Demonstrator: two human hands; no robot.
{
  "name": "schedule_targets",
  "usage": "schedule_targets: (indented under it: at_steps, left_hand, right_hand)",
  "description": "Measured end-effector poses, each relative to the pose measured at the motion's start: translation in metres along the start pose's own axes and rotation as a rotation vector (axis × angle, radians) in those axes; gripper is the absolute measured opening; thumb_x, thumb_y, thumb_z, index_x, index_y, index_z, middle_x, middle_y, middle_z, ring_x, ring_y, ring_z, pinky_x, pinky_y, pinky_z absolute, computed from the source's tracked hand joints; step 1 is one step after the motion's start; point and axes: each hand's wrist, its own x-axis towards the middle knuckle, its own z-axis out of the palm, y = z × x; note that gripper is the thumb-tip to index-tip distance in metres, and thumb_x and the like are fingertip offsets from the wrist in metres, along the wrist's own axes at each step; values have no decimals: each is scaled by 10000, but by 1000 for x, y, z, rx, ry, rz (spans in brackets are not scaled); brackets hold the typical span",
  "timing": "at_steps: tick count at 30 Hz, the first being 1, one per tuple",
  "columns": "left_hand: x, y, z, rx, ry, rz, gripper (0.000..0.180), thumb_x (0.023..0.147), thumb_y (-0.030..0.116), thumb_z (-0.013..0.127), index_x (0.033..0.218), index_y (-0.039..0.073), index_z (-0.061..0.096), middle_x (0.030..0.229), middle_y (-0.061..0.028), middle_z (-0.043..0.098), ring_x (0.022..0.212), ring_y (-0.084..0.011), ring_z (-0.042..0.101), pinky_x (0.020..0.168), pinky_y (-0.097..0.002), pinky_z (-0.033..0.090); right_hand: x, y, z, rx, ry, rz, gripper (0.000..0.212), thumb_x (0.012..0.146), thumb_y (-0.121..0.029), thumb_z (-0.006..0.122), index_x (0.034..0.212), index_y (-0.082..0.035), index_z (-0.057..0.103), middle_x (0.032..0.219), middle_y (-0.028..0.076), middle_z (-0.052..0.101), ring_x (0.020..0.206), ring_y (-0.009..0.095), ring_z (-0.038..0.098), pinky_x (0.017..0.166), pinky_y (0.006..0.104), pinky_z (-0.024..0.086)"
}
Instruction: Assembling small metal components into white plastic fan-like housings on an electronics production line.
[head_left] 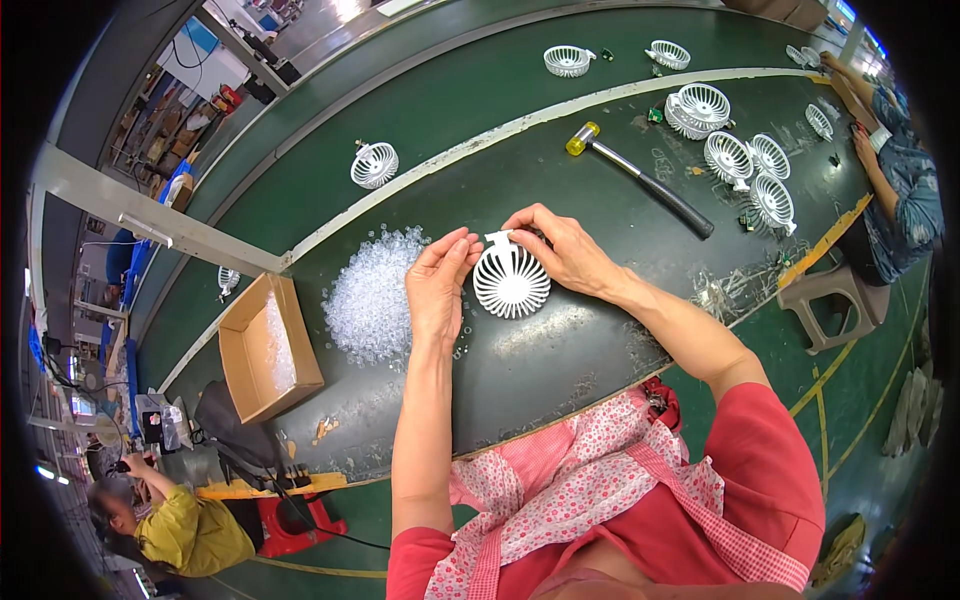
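A round white fan grille (512, 283) with slatted ribs lies in front of me, its short neck pointing away. My right hand (568, 252) grips it at the neck, fingers bent over the top edge. To the left of the neck, my left hand (438, 285) has thumb and fingertips pinched together; whatever is between them is too small to make out. Just beyond that hand spreads a heap of small clear plastic pieces (372, 295). A few loose bits lie by my left wrist.
A cardboard box (262, 350) holding more clear pieces stands left of the heap. A yellow-headed hammer (640, 180) lies at the back right, near several white fan grilles (728, 158). Farther off runs a green conveyor belt (470, 110) carrying more grilles. Co-workers sit at both sides.
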Motion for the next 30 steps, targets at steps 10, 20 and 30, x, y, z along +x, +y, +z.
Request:
schedule_targets:
  at_steps: [10, 20, 30]
  left_hand:
    - [1, -9, -5, -75, -70, 10, 177, 934, 112, 707, 1065, -5, 690, 957, -95, 720, 846, -143, 664, 802, -259, 543]
    - [-7, -3, 11, -27, -3, -57, 248, 938, 83, 690, 1156, -34, 666, 1109, -170, 715, 959, -171, 684, 869, -290, 564]
    - [-10, -7, 12, 37, -12, 14, 214, 937, 78, 695, 1125, -24, 711, 1089, -105, 728, 950, -133, 686, 853, -260, 552]
  right_hand:
    - [-3, -3, 8, -80, 10, -105, 157, 978, -110, 601, 1086, 3, 617, 994, 161, 669, 896, 306, 656, 778, 384, 533]
    - [-4, -1, 10, -51, 16, -106, 149, 974, -97, 603, 1084, 3, 618, 961, 162, 675, 891, 313, 657, 764, 390, 533]
    - [-3, -1, 10, -143, 91, -52, 139, 972, -104, 608, 1054, 6, 583, 936, 161, 686, 856, 330, 672, 738, 402, 535]
